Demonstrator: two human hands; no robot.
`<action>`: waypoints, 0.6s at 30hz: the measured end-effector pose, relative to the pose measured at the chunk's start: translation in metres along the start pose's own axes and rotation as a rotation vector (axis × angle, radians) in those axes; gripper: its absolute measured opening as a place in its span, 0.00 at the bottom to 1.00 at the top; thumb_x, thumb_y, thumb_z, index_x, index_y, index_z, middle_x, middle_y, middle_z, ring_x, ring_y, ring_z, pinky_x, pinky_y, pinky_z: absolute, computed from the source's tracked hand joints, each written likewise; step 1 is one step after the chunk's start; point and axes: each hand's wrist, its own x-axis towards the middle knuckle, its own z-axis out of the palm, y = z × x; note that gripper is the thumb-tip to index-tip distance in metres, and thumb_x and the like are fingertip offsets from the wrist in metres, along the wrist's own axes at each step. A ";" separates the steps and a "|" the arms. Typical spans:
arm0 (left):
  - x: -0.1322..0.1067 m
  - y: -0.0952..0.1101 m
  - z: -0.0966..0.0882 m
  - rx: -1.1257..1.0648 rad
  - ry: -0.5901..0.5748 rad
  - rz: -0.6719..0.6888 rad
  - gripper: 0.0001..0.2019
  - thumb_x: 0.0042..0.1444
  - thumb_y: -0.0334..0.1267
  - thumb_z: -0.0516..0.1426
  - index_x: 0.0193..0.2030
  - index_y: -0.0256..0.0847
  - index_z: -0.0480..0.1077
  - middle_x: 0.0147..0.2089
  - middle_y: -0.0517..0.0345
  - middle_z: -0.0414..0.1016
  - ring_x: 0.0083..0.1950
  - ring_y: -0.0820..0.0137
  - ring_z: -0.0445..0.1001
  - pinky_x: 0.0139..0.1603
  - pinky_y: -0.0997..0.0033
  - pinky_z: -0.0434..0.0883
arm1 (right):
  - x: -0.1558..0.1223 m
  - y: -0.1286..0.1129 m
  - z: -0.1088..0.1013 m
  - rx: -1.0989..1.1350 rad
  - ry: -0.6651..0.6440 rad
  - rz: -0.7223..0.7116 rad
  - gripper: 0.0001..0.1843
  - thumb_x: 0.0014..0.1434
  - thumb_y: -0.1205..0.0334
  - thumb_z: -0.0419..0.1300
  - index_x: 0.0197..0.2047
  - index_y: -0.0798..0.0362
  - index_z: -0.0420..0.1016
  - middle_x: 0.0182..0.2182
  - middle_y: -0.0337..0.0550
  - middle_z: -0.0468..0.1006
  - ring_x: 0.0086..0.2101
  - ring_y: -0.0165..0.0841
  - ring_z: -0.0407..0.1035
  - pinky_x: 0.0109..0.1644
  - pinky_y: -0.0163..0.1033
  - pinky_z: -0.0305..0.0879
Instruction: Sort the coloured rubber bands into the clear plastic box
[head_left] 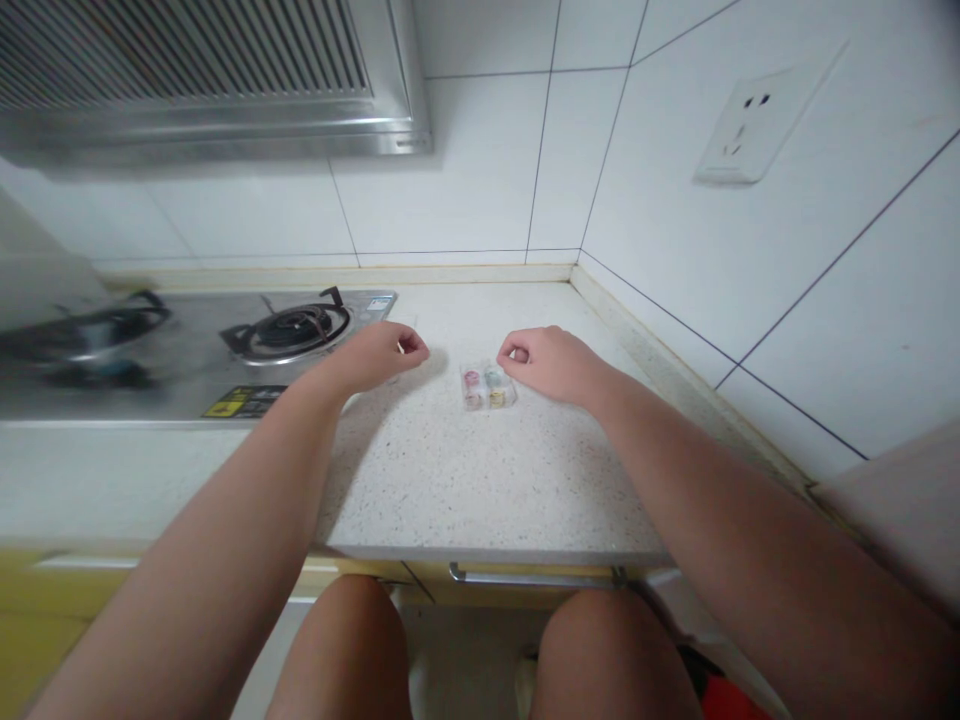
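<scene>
A small clear plastic case (475,402) lies on the speckled white countertop (450,490). Several compartments divide it, with small pink, bluish and yellow items inside, too small to name. To the right of the case is my right hand (553,364), thumb and fingertips pinched together at its upper right edge. Whether those fingers grip the case or a tiny item is unclear. My left hand (381,356) hovers over the counter left of the case, apart from it. Its fingertips are also pinched, and anything between them is too small to make out.
A gas stove (187,375) with black burner supports takes up the left side, under a metal range hood (225,125). Tiled walls meet behind the counter, and a power socket (742,125) is on the right one. A drawer handle (536,578) runs below the front edge.
</scene>
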 end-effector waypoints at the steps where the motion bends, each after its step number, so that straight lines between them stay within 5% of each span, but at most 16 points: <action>1: -0.002 0.005 0.001 -0.083 -0.002 0.016 0.13 0.57 0.47 0.60 0.37 0.38 0.77 0.33 0.54 0.78 0.30 0.71 0.70 0.32 0.71 0.64 | 0.000 -0.001 0.000 0.024 0.005 -0.005 0.11 0.61 0.55 0.59 0.38 0.47 0.83 0.31 0.39 0.82 0.29 0.31 0.69 0.32 0.38 0.54; 7: -0.015 0.031 -0.003 -0.580 -0.029 0.104 0.14 0.59 0.49 0.62 0.37 0.38 0.73 0.24 0.63 0.66 0.23 0.77 0.61 0.24 0.75 0.55 | -0.001 -0.007 0.000 0.256 0.023 -0.022 0.10 0.61 0.57 0.61 0.38 0.51 0.82 0.27 0.39 0.78 0.26 0.28 0.65 0.30 0.37 0.54; 10: -0.020 0.040 -0.005 -0.791 -0.068 0.161 0.13 0.60 0.47 0.62 0.36 0.38 0.71 0.24 0.62 0.68 0.22 0.78 0.62 0.23 0.77 0.57 | -0.002 -0.012 -0.001 0.355 0.048 -0.028 0.10 0.61 0.56 0.62 0.37 0.53 0.82 0.26 0.39 0.76 0.25 0.27 0.63 0.30 0.36 0.55; 18: -0.021 0.054 0.006 -0.894 -0.207 0.186 0.13 0.61 0.47 0.62 0.37 0.37 0.71 0.27 0.59 0.73 0.23 0.79 0.64 0.24 0.79 0.61 | -0.008 -0.023 -0.009 0.771 0.010 -0.137 0.14 0.63 0.53 0.62 0.40 0.56 0.78 0.24 0.38 0.74 0.24 0.26 0.63 0.28 0.34 0.58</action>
